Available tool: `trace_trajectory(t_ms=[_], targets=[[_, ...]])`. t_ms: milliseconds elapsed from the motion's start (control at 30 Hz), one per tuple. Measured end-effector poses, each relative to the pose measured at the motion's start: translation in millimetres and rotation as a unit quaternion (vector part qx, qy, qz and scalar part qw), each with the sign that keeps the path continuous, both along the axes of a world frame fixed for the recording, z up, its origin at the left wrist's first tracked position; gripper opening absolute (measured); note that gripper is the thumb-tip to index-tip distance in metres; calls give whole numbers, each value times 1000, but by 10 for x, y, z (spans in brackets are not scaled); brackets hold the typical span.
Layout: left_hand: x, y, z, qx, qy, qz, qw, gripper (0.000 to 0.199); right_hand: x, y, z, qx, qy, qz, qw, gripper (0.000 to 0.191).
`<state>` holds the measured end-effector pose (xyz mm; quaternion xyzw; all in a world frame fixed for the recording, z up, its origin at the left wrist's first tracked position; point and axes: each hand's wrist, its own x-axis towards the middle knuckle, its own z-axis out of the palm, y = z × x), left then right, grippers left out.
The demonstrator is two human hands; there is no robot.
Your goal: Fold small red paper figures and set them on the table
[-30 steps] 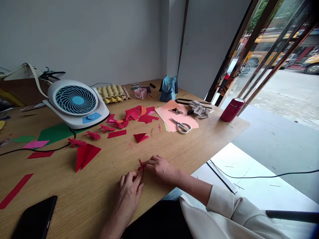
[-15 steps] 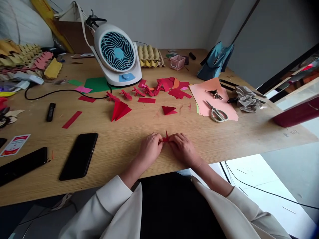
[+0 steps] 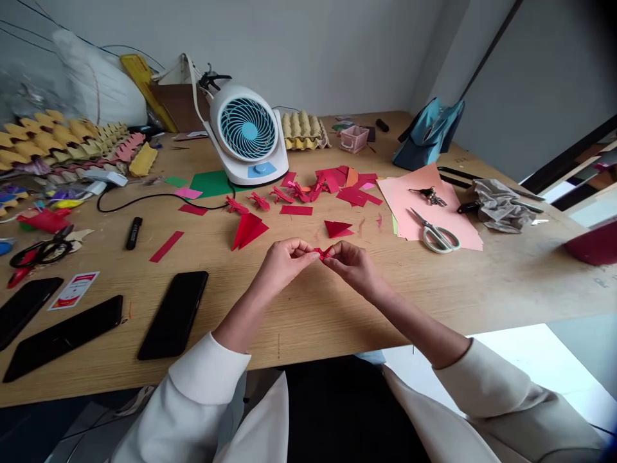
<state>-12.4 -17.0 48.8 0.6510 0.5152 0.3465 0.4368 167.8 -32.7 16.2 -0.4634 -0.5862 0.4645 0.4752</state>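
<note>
A small folded piece of red paper (image 3: 322, 253) is pinched between my two hands above the table's front part. My left hand (image 3: 288, 262) grips its left end with thumb and fingers. On the other end, my right hand (image 3: 353, 266) closes in the same kind of pinch. Fingertips hide much of the paper's shape. Just beyond the hands lies a folded red paper triangle (image 3: 338, 229). A larger folded red paper piece (image 3: 248, 231) stands farther left, in front of a row of several small red folded paper figures (image 3: 260, 202).
Behind the paper stands a white fan (image 3: 248, 132). Scissors (image 3: 436, 233) and keys (image 3: 429, 195) lie on pink paper sheets (image 3: 463, 218) at right. A black phone (image 3: 173, 315) is left of my arms. A marker (image 3: 134, 233) and a red strip (image 3: 166, 247) lie beyond it.
My hands have lifted the red paper up and away from the tabletop, and the pointed tip that stood up between them no longer shows. The camera view has shifted.
</note>
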Motion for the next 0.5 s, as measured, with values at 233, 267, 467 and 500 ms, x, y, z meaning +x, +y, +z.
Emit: trace_trajectory(t_ms=[233, 267, 467, 500], targets=[[-119, 295, -317, -6, -76, 48, 996, 25, -221, 368, -165, 85, -72, -10, 994, 19], [-119, 296, -382, -9, -80, 51, 995, 24, -230, 378, -240, 72, -56, -8, 996, 20], [-121, 252, -470, -42, -65, 53, 996, 21, -194, 366, -447, -27, 6, 24, 999, 25], [-125, 252, -453, -51, -75, 48, 995, 20, -184, 365, -435, -38, 11, 28, 999, 26]])
